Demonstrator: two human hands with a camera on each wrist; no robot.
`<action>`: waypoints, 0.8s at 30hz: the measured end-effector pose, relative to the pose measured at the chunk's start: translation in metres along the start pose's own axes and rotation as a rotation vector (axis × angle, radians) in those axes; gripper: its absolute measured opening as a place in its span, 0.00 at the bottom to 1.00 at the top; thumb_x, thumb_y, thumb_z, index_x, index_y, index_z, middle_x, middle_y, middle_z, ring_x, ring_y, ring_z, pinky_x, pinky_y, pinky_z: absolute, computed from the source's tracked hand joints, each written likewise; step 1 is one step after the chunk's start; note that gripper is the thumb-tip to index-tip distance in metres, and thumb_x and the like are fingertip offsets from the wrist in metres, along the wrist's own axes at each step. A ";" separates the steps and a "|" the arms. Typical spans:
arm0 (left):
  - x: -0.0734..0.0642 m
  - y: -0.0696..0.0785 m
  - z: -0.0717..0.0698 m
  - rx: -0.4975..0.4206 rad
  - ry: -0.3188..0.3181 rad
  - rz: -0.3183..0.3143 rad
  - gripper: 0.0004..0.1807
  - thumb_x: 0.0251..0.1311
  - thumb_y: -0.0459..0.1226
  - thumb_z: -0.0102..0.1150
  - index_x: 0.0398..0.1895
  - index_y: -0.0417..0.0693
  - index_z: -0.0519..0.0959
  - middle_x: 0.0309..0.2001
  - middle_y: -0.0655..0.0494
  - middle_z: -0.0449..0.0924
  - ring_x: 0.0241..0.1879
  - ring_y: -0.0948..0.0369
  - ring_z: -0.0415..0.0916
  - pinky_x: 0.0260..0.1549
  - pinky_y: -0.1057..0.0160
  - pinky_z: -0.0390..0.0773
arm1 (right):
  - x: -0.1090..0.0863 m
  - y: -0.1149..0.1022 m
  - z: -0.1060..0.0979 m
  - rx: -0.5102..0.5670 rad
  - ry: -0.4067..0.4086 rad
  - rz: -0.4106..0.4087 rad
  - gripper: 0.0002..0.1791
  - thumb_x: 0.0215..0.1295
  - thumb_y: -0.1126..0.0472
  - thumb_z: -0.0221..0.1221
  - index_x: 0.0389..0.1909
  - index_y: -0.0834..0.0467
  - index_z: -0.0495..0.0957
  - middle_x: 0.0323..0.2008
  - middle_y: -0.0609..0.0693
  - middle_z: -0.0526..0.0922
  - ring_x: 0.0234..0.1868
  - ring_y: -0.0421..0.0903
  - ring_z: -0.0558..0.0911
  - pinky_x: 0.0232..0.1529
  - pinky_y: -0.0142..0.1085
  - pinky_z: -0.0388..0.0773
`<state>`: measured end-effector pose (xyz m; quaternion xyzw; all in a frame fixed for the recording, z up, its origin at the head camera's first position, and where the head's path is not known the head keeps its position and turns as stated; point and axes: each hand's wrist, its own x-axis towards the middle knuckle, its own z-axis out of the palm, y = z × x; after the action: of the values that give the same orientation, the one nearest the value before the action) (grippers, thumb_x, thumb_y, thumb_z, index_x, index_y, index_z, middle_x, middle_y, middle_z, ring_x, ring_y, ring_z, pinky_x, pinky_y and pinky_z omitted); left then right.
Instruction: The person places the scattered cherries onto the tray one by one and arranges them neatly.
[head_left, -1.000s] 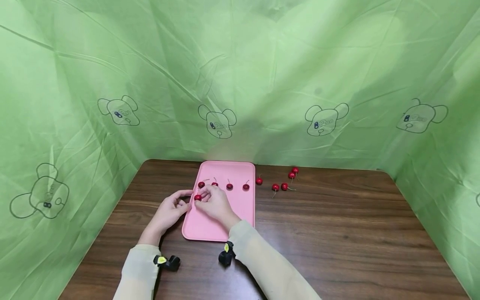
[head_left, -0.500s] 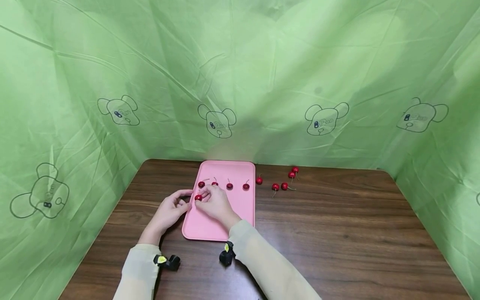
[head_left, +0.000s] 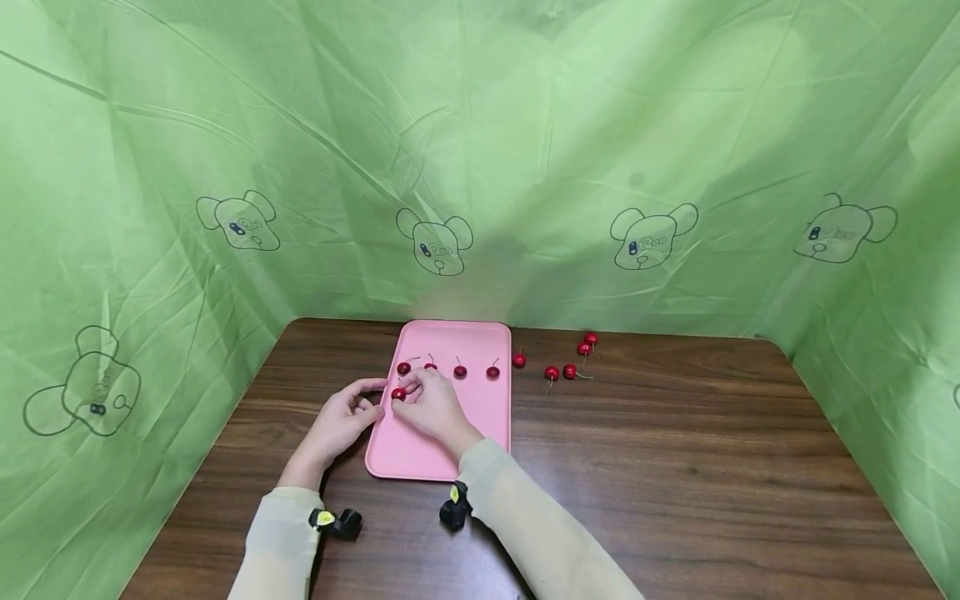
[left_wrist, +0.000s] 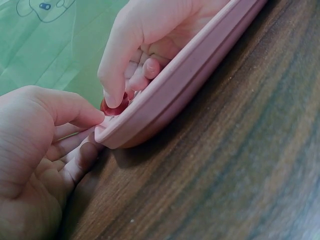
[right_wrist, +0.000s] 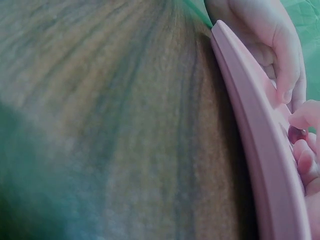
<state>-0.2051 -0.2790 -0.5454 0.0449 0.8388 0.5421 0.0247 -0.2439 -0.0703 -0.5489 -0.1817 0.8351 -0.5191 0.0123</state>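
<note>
At the left side of a pink tray [head_left: 438,467], my left hand [head_left: 341,425] holds the rim with its fingertips. The left wrist view shows those fingertips on the tray's edge. My right hand [head_left: 435,410] reaches over the tray and pinches a red cherry [head_left: 398,394] between thumb and fingers, close over the tray near its left rim. Behind it, a row of cherries with thin stems lies across the tray: one at the left [head_left: 403,367], one partly hidden by my right fingers, then a third cherry [head_left: 460,372] and another cherry [head_left: 492,372] towards the right rim.
Right of the tray, close to its rim, lies a loose cherry [head_left: 519,360]. Several more cherries [head_left: 570,371] are scattered farther right on the brown wooden table [head_left: 675,467]. A green cloth [head_left: 540,150] with bear drawings stands around the table's back and sides.
</note>
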 end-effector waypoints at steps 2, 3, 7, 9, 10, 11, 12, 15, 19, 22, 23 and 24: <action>0.000 0.000 0.000 0.000 0.001 -0.002 0.26 0.70 0.29 0.69 0.70 0.43 0.81 0.35 0.44 0.82 0.32 0.61 0.78 0.33 0.67 0.77 | 0.000 0.000 0.000 -0.011 -0.001 0.001 0.16 0.59 0.63 0.76 0.47 0.58 0.85 0.41 0.48 0.84 0.35 0.35 0.81 0.41 0.27 0.80; 0.000 0.000 0.000 0.000 0.002 -0.002 0.26 0.70 0.29 0.69 0.70 0.43 0.81 0.35 0.44 0.82 0.32 0.61 0.78 0.33 0.67 0.77 | 0.000 0.000 0.000 -0.014 0.000 -0.001 0.16 0.59 0.63 0.76 0.47 0.58 0.85 0.42 0.48 0.84 0.35 0.35 0.80 0.41 0.28 0.81; 0.000 0.000 0.000 0.004 0.002 -0.005 0.25 0.70 0.29 0.69 0.70 0.43 0.81 0.34 0.45 0.82 0.31 0.61 0.78 0.32 0.67 0.77 | 0.000 0.000 0.000 -0.020 -0.004 0.000 0.16 0.59 0.64 0.76 0.47 0.58 0.86 0.42 0.49 0.84 0.35 0.35 0.80 0.41 0.27 0.80; 0.000 0.000 0.000 0.011 0.001 -0.007 0.25 0.70 0.29 0.69 0.70 0.43 0.81 0.34 0.45 0.83 0.31 0.61 0.78 0.32 0.66 0.77 | 0.000 0.001 0.000 -0.018 -0.009 -0.001 0.16 0.59 0.63 0.76 0.47 0.58 0.86 0.41 0.48 0.84 0.36 0.35 0.80 0.41 0.27 0.81; 0.000 0.000 0.000 0.012 0.000 -0.007 0.26 0.70 0.29 0.69 0.70 0.43 0.80 0.34 0.45 0.83 0.31 0.61 0.78 0.32 0.66 0.77 | 0.000 0.001 -0.001 -0.017 -0.013 0.000 0.16 0.59 0.63 0.76 0.47 0.58 0.86 0.41 0.48 0.84 0.36 0.35 0.80 0.42 0.27 0.81; 0.000 0.001 0.001 0.013 0.000 -0.008 0.26 0.70 0.30 0.69 0.70 0.43 0.80 0.34 0.45 0.83 0.32 0.61 0.78 0.32 0.66 0.77 | 0.000 0.001 -0.001 -0.016 -0.016 0.000 0.16 0.59 0.63 0.76 0.47 0.58 0.86 0.41 0.49 0.84 0.36 0.35 0.80 0.42 0.27 0.81; 0.000 0.001 0.001 0.014 0.000 -0.009 0.26 0.70 0.30 0.69 0.70 0.43 0.80 0.34 0.46 0.83 0.32 0.60 0.78 0.32 0.66 0.77 | 0.001 0.002 -0.001 -0.014 -0.020 0.001 0.16 0.59 0.63 0.76 0.47 0.58 0.86 0.41 0.49 0.84 0.36 0.35 0.81 0.42 0.27 0.81; 0.000 0.001 0.001 0.014 0.003 -0.010 0.26 0.70 0.30 0.69 0.71 0.43 0.80 0.35 0.45 0.83 0.32 0.61 0.77 0.32 0.66 0.77 | 0.001 0.002 -0.002 -0.014 -0.031 0.003 0.16 0.60 0.63 0.76 0.47 0.58 0.85 0.42 0.49 0.84 0.37 0.36 0.81 0.43 0.28 0.80; 0.000 0.002 0.001 0.014 0.008 -0.011 0.26 0.70 0.30 0.69 0.71 0.43 0.80 0.35 0.45 0.83 0.32 0.60 0.77 0.32 0.67 0.77 | 0.002 0.002 -0.004 -0.008 -0.046 0.004 0.17 0.60 0.63 0.76 0.49 0.59 0.85 0.43 0.49 0.84 0.37 0.36 0.81 0.42 0.27 0.80; 0.000 0.000 0.001 0.021 0.012 -0.011 0.26 0.70 0.29 0.69 0.71 0.42 0.79 0.35 0.44 0.83 0.32 0.60 0.77 0.32 0.67 0.76 | 0.003 0.001 -0.007 -0.001 -0.074 -0.003 0.19 0.61 0.63 0.75 0.52 0.60 0.84 0.44 0.50 0.85 0.36 0.35 0.81 0.42 0.27 0.80; 0.001 -0.001 0.001 0.025 0.014 -0.011 0.26 0.70 0.29 0.68 0.71 0.41 0.79 0.36 0.43 0.83 0.32 0.59 0.77 0.32 0.67 0.76 | 0.004 0.001 -0.008 0.006 -0.086 -0.006 0.20 0.61 0.63 0.75 0.53 0.61 0.83 0.44 0.50 0.84 0.36 0.35 0.81 0.42 0.27 0.80; 0.001 -0.001 0.001 0.029 0.017 -0.011 0.26 0.71 0.28 0.68 0.71 0.40 0.79 0.36 0.42 0.83 0.32 0.59 0.78 0.32 0.67 0.76 | 0.004 0.000 -0.009 0.013 -0.099 -0.008 0.21 0.61 0.64 0.75 0.54 0.62 0.83 0.45 0.51 0.84 0.36 0.36 0.81 0.42 0.27 0.80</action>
<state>-0.2058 -0.2782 -0.5466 0.0361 0.8471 0.5299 0.0201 -0.2496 -0.0641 -0.5440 -0.2106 0.8293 -0.5148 0.0526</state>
